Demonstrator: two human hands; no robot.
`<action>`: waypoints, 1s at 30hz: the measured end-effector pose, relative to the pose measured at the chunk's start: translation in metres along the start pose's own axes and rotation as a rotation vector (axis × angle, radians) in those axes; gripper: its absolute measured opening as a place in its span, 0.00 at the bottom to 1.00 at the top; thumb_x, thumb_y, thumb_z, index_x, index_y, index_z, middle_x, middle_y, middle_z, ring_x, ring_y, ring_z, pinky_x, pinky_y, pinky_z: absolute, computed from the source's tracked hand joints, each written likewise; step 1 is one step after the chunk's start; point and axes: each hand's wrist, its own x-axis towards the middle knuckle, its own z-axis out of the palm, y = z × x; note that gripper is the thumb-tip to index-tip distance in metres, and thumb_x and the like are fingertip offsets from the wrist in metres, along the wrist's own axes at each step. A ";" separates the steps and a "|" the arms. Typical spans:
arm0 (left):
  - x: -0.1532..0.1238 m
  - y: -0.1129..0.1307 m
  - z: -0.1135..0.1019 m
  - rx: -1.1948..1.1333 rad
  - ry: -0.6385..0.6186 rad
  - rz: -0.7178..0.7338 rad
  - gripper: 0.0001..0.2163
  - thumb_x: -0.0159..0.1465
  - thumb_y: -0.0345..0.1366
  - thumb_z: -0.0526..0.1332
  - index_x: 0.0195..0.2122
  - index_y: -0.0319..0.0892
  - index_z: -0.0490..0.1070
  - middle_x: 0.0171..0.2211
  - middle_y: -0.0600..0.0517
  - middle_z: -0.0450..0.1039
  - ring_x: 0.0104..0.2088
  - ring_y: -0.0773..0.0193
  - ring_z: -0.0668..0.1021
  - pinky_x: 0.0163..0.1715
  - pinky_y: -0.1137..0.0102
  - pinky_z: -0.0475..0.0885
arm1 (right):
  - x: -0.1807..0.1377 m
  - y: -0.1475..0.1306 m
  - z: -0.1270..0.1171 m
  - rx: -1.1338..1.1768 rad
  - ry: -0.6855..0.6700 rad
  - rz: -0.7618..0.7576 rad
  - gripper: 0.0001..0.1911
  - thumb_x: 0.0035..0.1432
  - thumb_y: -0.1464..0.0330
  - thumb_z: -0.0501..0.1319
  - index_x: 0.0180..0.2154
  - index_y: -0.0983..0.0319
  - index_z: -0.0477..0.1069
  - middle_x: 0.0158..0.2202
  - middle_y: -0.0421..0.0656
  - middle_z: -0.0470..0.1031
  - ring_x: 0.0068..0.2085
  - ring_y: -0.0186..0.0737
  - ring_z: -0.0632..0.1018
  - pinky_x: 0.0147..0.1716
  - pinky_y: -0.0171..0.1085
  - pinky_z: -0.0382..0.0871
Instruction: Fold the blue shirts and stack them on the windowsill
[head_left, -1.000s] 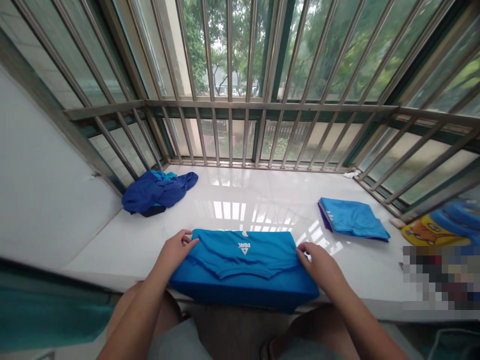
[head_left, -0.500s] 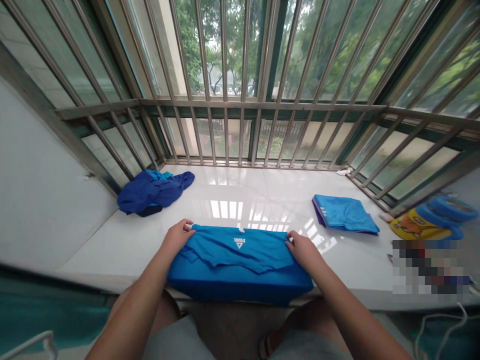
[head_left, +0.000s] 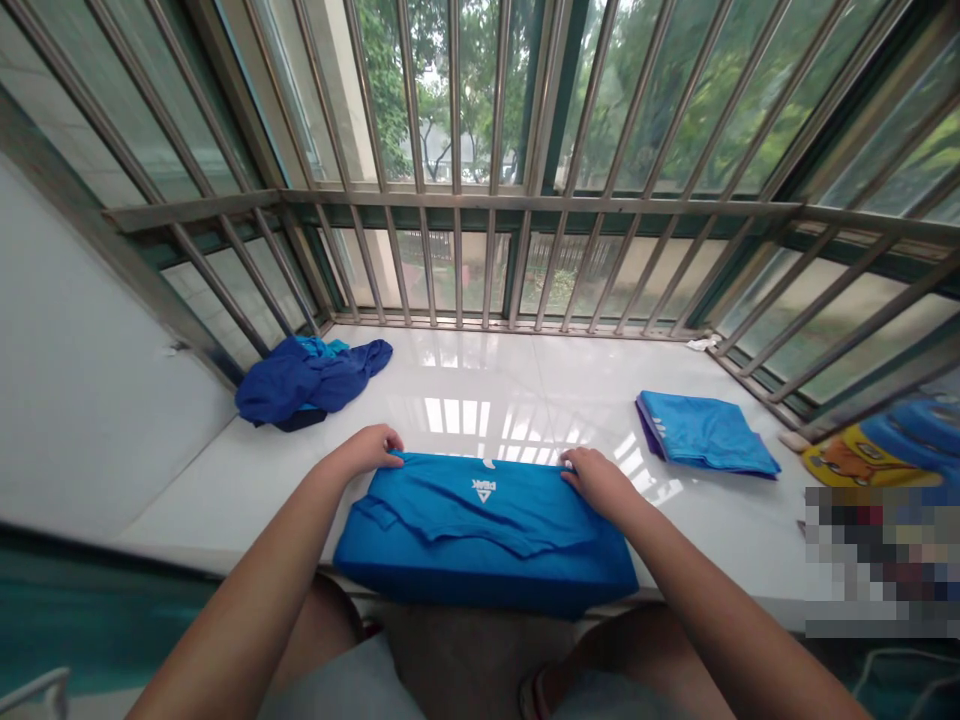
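Observation:
A blue T-shirt (head_left: 480,525) with a white logo lies partly folded on the white ledge, its lower part hanging over the front edge. My left hand (head_left: 369,452) pinches the far left corner of its folded edge. At the far right corner, my right hand (head_left: 596,480) grips the same edge between thumb and fingers. The cloth between the hands is fairly straight along the far side, with wrinkles and a wavy layer edge nearer to me.
A crumpled heap of dark blue clothes (head_left: 304,385) rests at the back left. Folded blue clothing (head_left: 709,430) lies on the right of the ledge (head_left: 480,375). Beyond it stands a yellow and blue container (head_left: 877,445). Metal window bars (head_left: 457,200) enclose the back and sides.
Both hands have moved slightly inward along the shirt's far edge, closer together. The shirt stays in nearly the same place, and the view has shifted slightly.

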 end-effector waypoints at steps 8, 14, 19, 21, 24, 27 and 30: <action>0.052 0.003 -0.030 0.028 -0.147 0.086 0.11 0.50 0.46 0.72 0.29 0.45 0.79 0.29 0.54 0.81 0.33 0.58 0.80 0.32 0.69 0.69 | 0.047 0.021 -0.032 -0.012 0.034 -0.067 0.10 0.74 0.66 0.60 0.46 0.60 0.80 0.49 0.48 0.82 0.50 0.46 0.80 0.48 0.37 0.67; 0.110 0.010 -0.050 0.012 0.047 0.089 0.16 0.56 0.50 0.70 0.37 0.44 0.81 0.34 0.50 0.83 0.37 0.55 0.83 0.36 0.68 0.75 | 0.117 0.044 -0.046 -0.087 0.085 -0.003 0.09 0.74 0.67 0.61 0.46 0.60 0.81 0.46 0.48 0.85 0.47 0.47 0.81 0.43 0.37 0.66; 0.140 0.031 -0.070 0.068 0.305 0.126 0.13 0.64 0.41 0.64 0.46 0.43 0.85 0.48 0.42 0.85 0.52 0.48 0.82 0.55 0.61 0.75 | 0.158 0.050 -0.069 -0.146 0.219 0.014 0.11 0.75 0.66 0.59 0.48 0.62 0.80 0.48 0.52 0.84 0.49 0.50 0.78 0.46 0.40 0.67; 0.134 0.037 -0.075 0.087 0.387 0.143 0.14 0.67 0.38 0.61 0.48 0.43 0.84 0.51 0.41 0.84 0.55 0.46 0.80 0.60 0.57 0.72 | 0.159 0.051 -0.081 -0.154 0.290 0.012 0.14 0.76 0.66 0.57 0.51 0.63 0.79 0.50 0.54 0.83 0.51 0.52 0.77 0.49 0.42 0.66; 0.102 0.038 -0.069 0.115 0.529 0.172 0.14 0.69 0.38 0.60 0.49 0.43 0.83 0.51 0.41 0.83 0.54 0.46 0.79 0.60 0.54 0.72 | 0.131 0.050 -0.091 -0.157 0.375 -0.054 0.15 0.77 0.65 0.55 0.51 0.63 0.78 0.50 0.54 0.83 0.51 0.52 0.77 0.52 0.43 0.66; 0.047 0.026 -0.037 0.110 0.616 0.203 0.13 0.70 0.37 0.58 0.48 0.44 0.82 0.49 0.43 0.83 0.53 0.47 0.79 0.60 0.53 0.72 | 0.072 0.050 -0.073 -0.165 0.496 -0.259 0.14 0.77 0.64 0.56 0.49 0.62 0.79 0.48 0.53 0.83 0.50 0.52 0.77 0.54 0.45 0.65; -0.012 0.009 0.019 0.073 0.534 0.177 0.14 0.70 0.36 0.57 0.49 0.46 0.82 0.51 0.44 0.82 0.54 0.48 0.80 0.61 0.52 0.73 | 0.005 0.048 -0.026 -0.162 0.464 -0.367 0.15 0.76 0.70 0.55 0.53 0.59 0.79 0.51 0.51 0.83 0.54 0.52 0.77 0.57 0.46 0.66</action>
